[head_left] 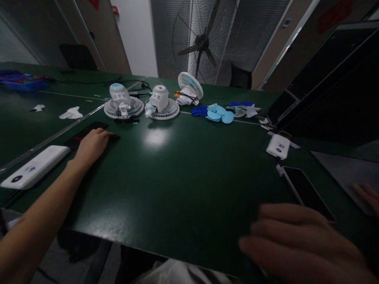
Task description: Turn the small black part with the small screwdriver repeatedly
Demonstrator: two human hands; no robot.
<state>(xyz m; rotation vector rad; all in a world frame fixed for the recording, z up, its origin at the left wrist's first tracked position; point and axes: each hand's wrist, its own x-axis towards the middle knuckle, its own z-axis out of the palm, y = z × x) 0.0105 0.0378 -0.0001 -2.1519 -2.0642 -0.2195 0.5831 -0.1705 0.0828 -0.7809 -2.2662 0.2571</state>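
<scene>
My left hand [93,145] rests low over the left of the green table, its fingers bent together around a small dark object [115,137] that pokes out past the fingertips; its kind is unclear. Beside that hand lies a black flat item [96,125], partly covered by it. A long white power bank [35,167] is left of my forearm. Close to the camera, my right hand [299,240] hovers above the near right edge, smeared by motion. Whether it holds anything is hidden. Just beyond it lies a phone [308,193], near a smaller white power bank [278,146].
Two white fan heads [124,106] [161,104] lie face down; a third fan [190,88] is tilted behind. Light-blue fan blades [219,113] and blue gloves [199,111] sit mid-table. A blue basket [25,83] stands far left. Another person's hand [368,197] shows at right.
</scene>
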